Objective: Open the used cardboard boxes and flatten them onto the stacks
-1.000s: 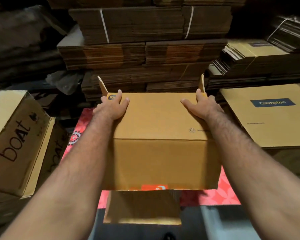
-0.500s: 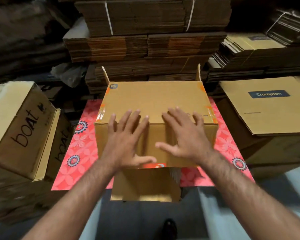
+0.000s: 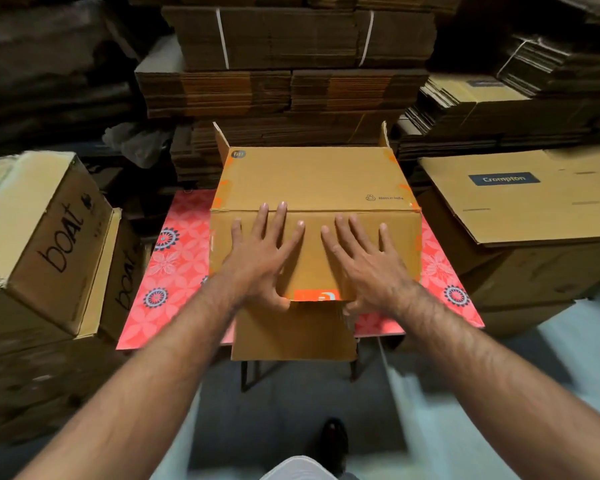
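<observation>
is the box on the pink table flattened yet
Not yet: the box still stands as a box, both end flaps out, hands pressing its near face.

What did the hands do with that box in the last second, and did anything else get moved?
Both hands came off the far top edge of the brown box and slid toward the person. Now the left hand and right hand press flat, fingers spread, on its near panel. The floral table, boat boxes and Crompton box stayed put.
</observation>
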`<act>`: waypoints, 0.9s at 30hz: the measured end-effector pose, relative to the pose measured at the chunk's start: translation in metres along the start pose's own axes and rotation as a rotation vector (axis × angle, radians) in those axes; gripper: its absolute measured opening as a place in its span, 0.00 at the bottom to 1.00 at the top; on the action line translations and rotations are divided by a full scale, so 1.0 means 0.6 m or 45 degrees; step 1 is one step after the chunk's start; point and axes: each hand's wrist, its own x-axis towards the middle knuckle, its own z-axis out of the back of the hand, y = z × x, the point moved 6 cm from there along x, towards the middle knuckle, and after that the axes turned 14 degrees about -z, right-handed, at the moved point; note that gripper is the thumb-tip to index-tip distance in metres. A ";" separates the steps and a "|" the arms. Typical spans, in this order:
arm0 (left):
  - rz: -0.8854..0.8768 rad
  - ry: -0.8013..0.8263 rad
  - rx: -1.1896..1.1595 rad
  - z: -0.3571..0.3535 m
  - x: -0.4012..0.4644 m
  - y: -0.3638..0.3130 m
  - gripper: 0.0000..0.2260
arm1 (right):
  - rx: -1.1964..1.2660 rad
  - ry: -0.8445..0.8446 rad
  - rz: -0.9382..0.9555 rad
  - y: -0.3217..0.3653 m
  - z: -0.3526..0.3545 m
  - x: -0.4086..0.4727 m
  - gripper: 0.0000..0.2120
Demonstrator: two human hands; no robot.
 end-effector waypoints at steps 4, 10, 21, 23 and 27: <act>-0.125 0.201 -0.379 0.102 -0.034 0.015 0.50 | 0.146 0.124 0.066 -0.012 0.095 -0.039 0.52; -0.144 -0.493 -0.515 0.283 -0.071 0.071 0.06 | 0.233 -0.351 -0.121 -0.086 0.290 -0.031 0.14; 0.318 -0.413 -0.145 0.117 0.072 0.093 0.45 | 0.339 -0.421 -0.380 -0.073 0.181 0.167 0.49; 0.308 -0.184 -0.233 0.075 0.093 0.092 0.43 | 0.421 -0.148 -0.291 -0.052 0.113 0.188 0.49; 0.308 -0.021 -0.282 0.054 0.113 0.101 0.44 | 0.476 -0.095 -0.265 -0.048 0.053 0.197 0.52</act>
